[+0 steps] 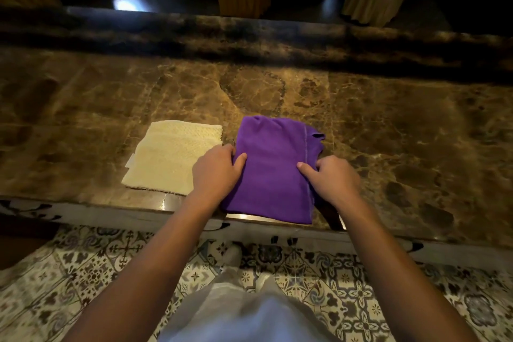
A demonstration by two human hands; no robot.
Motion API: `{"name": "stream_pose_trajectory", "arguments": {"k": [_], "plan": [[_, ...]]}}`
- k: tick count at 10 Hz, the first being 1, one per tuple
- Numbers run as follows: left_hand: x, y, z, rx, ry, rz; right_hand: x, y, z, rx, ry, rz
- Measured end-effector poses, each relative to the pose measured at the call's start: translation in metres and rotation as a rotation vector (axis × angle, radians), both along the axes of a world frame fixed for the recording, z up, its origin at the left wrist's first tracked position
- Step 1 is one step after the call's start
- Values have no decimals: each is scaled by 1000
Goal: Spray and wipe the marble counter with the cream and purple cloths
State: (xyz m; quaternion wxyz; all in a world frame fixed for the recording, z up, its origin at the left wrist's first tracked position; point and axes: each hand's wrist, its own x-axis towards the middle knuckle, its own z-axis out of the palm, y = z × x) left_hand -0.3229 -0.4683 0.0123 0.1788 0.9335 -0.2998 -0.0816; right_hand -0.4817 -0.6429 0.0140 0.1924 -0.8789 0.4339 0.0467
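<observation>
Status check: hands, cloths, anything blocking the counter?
Left hand and right hand both gripping the folded purple cloth at its sides. Cream cloth flat to its left, untouched. No spray bottle in view; marble counter unobstructed.

Both bare forearms are reaching forward, converging slightly. Left hand (pixel 215 168) is lying palm-down, thumb angled inward — fingers curled under at the far side. Right hand (pixel 330 178) is mirroring it — thumb pointing inward, fingers bent down and pinching.
</observation>
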Motion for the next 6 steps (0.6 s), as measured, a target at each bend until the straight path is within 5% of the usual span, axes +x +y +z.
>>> {"name": "stream_pose_trajectory", "arguments": {"k": [4,6], "plan": [[4,26,16,-2,-43,-45,-3,12,15,-135,-29,-67],[21,80,42,-443,-82,-177,1,38,45,-239,-254,-150]]}}
